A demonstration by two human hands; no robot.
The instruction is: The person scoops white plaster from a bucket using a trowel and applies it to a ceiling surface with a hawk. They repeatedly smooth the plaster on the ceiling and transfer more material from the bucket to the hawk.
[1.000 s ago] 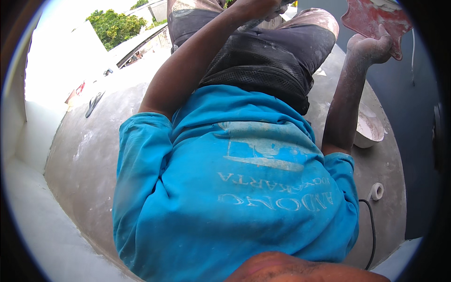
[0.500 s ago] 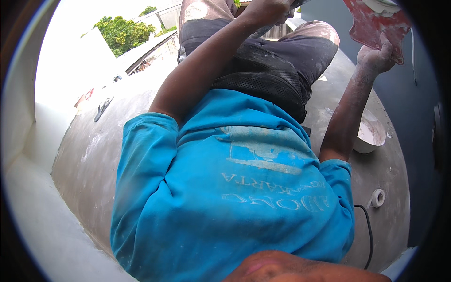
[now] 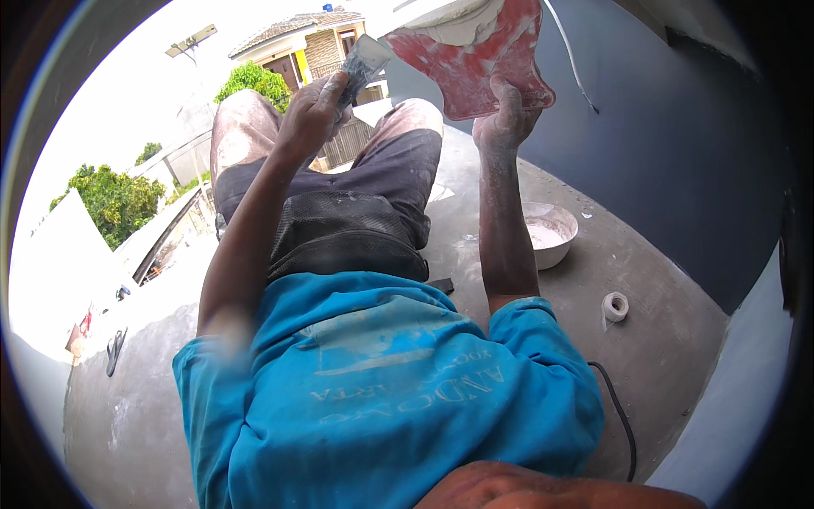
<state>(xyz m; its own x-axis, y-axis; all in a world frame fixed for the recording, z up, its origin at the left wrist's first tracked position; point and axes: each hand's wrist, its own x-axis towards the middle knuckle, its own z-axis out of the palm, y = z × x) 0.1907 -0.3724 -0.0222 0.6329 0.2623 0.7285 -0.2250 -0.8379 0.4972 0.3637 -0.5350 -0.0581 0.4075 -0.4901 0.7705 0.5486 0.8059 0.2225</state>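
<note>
Far left, a dark flat object (image 3: pixel 114 351) is seen lying on the grey concrete floor (image 3: pixel 153 424), well apart from both hands. Moving in, the left hand (image 3: pixel 312 112) is raised high and is clenched around the handle of a putty knife (image 3: pixel 363 64), its pale, plaster-smeared blade pointing up and to the right. The blade tip is brought just beside the left edge of the red board (image 3: pixel 471 61); whether it touches cannot be told. That board, red and blotched with white filler, is gripped from below by the right hand (image 3: pixel 506 119), fingers wrapped on its lower right corner, the board tilted and held above the knees. A heap of white filler (image 3: pixel 458 24) is carried on its upper part.

Below the right forearm, a white bowl (image 3: pixel 547 233) with pinkish-white paste inside is set on the floor, near the dark blue-grey wall (image 3: pixel 678 170). Further right and lower, a small white roll of tape (image 3: pixel 615 306) is seen standing on the floor, apart from the bowl. A black cable (image 3: pixel 623 416) is trailed across the floor by the blue sleeve. No packages or signs can be made out.
</note>
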